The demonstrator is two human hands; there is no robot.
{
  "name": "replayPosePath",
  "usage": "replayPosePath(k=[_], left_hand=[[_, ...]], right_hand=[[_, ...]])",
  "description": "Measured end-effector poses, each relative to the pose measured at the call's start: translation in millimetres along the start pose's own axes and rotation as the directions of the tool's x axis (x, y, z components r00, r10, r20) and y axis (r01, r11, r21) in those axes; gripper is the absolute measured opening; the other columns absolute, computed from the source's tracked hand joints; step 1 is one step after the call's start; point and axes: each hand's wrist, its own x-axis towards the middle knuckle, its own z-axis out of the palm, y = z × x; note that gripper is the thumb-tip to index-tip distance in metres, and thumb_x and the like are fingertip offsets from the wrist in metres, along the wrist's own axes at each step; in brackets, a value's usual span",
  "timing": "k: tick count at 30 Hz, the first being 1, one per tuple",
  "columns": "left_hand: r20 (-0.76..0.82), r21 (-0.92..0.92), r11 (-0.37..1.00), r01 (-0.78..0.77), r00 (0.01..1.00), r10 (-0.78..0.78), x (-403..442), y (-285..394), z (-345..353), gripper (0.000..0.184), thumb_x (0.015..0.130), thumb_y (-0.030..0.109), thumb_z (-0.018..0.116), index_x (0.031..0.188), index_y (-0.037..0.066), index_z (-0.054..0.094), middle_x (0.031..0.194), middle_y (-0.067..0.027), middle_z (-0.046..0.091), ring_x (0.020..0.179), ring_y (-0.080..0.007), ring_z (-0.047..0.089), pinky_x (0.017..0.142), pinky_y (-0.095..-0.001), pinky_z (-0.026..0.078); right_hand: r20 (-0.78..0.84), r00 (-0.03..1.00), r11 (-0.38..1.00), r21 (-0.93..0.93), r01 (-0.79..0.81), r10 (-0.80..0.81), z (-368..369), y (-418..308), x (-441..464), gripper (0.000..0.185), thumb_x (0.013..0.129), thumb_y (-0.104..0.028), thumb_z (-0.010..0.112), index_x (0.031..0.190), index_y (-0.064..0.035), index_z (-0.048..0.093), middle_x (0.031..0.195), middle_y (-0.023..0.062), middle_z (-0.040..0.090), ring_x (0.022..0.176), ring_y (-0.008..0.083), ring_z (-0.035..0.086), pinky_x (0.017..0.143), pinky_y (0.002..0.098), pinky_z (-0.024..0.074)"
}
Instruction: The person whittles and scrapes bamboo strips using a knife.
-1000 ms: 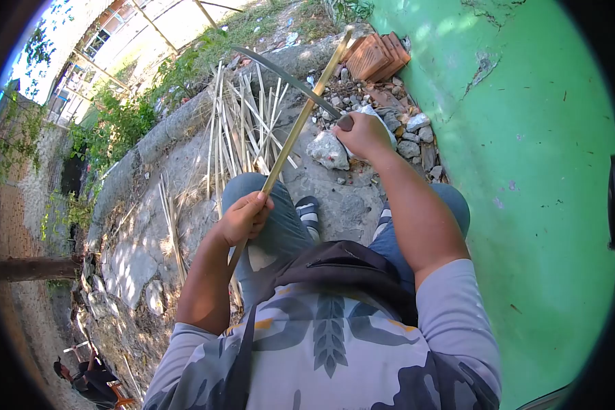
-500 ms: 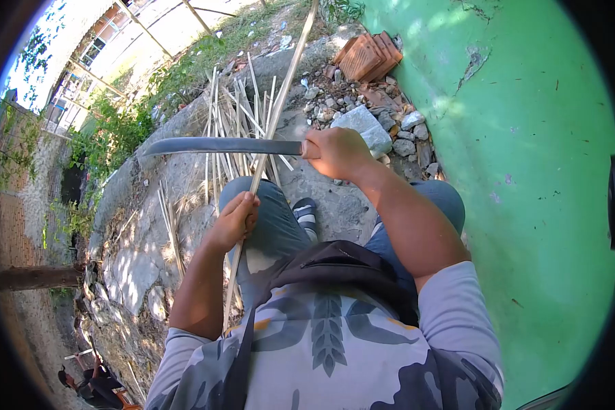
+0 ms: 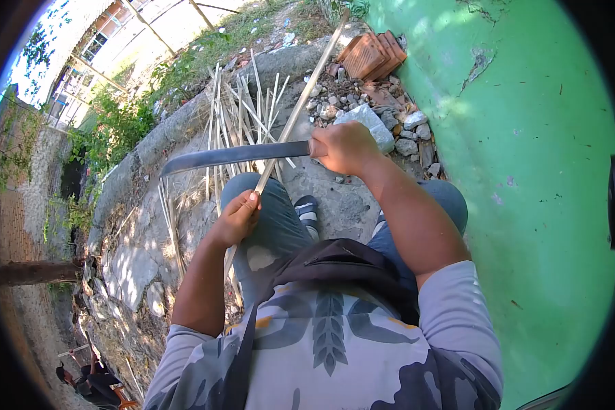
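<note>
My right hand (image 3: 349, 148) is closed around the handle of a machete (image 3: 236, 155), whose long dark blade points left and crosses a pale strip that looks like split bamboo (image 3: 301, 106). My left hand (image 3: 239, 217) grips that strip near its lower part, close to my left knee. From there the strip slants up and to the right, away from me, and its lower end passes beside my left thigh. The blade lies over the strip just above my left hand; whether its edge touches the strip I cannot tell.
A heap of similar pale strips (image 3: 236, 113) lies on the concrete ahead. Stones and a grey block (image 3: 366, 128) sit beside stacked terracotta tiles (image 3: 372, 56). A green wall (image 3: 526, 205) borders my right. Another person (image 3: 92, 386) sits far off at lower left.
The machete has shifted slightly right, and its tip now angles lower. The strip's far end leans further right. Both hands keep their hold.
</note>
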Motion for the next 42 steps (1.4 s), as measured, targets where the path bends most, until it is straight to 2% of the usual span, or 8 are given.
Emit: replayPosePath(k=[4,7,13,21,29,35,37,42], left_hand=[[0.006,0.032,0.999,0.031,1.0,-0.031,-5.3,-2.0,-3.9,0.034,0.112,0.042,0.043,0.097,0.013,0.052,0.067,0.0045,0.039,0.055,-0.0077,0.034,0.05,-0.0256,0.028],[-0.081,0.075,0.996,0.047,0.996,-0.041,-17.0,1.2,-7.3,0.032,0.113,0.039,0.044,0.099,0.012,0.053,0.067,0.0047,0.039,0.056,-0.0071,0.036,0.05,-0.0253,0.03],[-0.414,0.102,0.992,-0.078,0.903,0.114,-64.1,-42.1,-77.5,0.025,0.113,0.03,0.046,0.112,0.008,0.058,0.067,0.0073,0.042,0.056,-0.0039,0.037,0.049,-0.0233,0.031],[-0.758,0.303,0.915,0.265,0.649,0.063,-125.7,-124.6,-126.9,0.029,0.111,0.033,0.051,0.117,0.006,0.058,0.074,0.0046,0.047,0.061,-0.0066,0.043,0.054,-0.0267,0.037],[-0.742,0.347,0.934,0.084,0.634,0.219,-120.0,-157.6,-131.9,0.028,0.108,0.028,0.058,0.12,0.002,0.058,0.082,0.0016,0.055,0.073,-0.0066,0.046,0.063,-0.0269,0.039],[-0.813,0.58,0.606,0.545,0.337,0.475,-151.5,-107.5,-194.8,0.052,0.106,0.028,0.057,0.152,0.006,0.046,0.129,-0.0285,0.064,0.116,-0.0433,0.065,0.094,-0.0473,0.052],[-0.681,0.498,0.217,0.84,0.224,0.697,-163.8,-109.3,-228.4,0.07,0.101,0.031,0.064,0.158,0.004,0.034,0.146,-0.0312,0.05,0.134,-0.0466,0.052,0.109,-0.0494,0.045],[-0.789,0.611,0.537,0.581,0.392,0.474,-156.6,-131.5,-268.9,0.085,0.095,0.035,0.071,0.157,-0.005,0.03,0.151,-0.0319,0.044,0.141,-0.0456,0.044,0.117,-0.048,0.037]], right_hand=[[0.092,0.989,0.992,-0.063,-0.111,0.116,1.3,20.3,2.8,0.023,0.087,-0.035,0.075,0.088,-0.0126,0.07,0.078,0.0129,0.072,0.075,0.0366,0.071,0.07,0.0487,0.0556],[0.038,0.867,0.863,0.084,-0.498,0.497,-11.7,51.0,3.9,0.022,0.086,-0.033,0.075,0.098,-0.0151,0.074,0.093,0.014,0.076,0.092,0.0353,0.073,0.08,0.0482,0.0575],[-0.256,0.66,0.699,0.403,-0.591,0.706,-26.6,81.0,3.7,0.034,0.085,-0.036,0.079,0.101,-0.0066,0.075,0.096,0.016,0.076,0.093,0.0326,0.073,0.084,0.0436,0.0555],[-0.212,0.605,0.566,0.668,-0.484,0.768,-28.1,87.0,7.1,0.036,0.086,-0.033,0.079,0.096,0.0005,0.071,0.089,0.0113,0.073,0.084,0.024,0.068,0.081,0.0392,0.0518],[-0.193,0.71,0.699,0.471,-0.539,0.677,-6.9,75.9,4.7,0.039,0.085,-0.037,0.081,0.098,-0.0011,0.074,0.09,0.0139,0.074,0.084,0.0272,0.07,0.082,0.0404,0.0526],[-0.196,0.758,0.742,0.46,-0.489,0.622,-2.1,71.8,2.5,0.04,0.086,-0.039,0.082,0.096,-0.0011,0.074,0.088,0.0131,0.074,0.082,0.0257,0.069,0.078,0.0397,0.0524],[-0.176,0.772,0.738,0.482,-0.473,0.61,0.9,74.9,-1.0,0.037,0.087,-0.037,0.083,0.092,-0.0025,0.072,0.081,0.0073,0.069,0.074,0.0185,0.063,0.069,0.0351,0.0481],[-0.236,0.758,0.722,0.561,-0.405,0.608,1.0,65.7,6.2,0.032,0.09,-0.032,0.084,0.083,-0.0074,0.065,0.065,-0.0049,0.056,0.054,0.0055,0.048,0.049,0.0257,0.0391]])
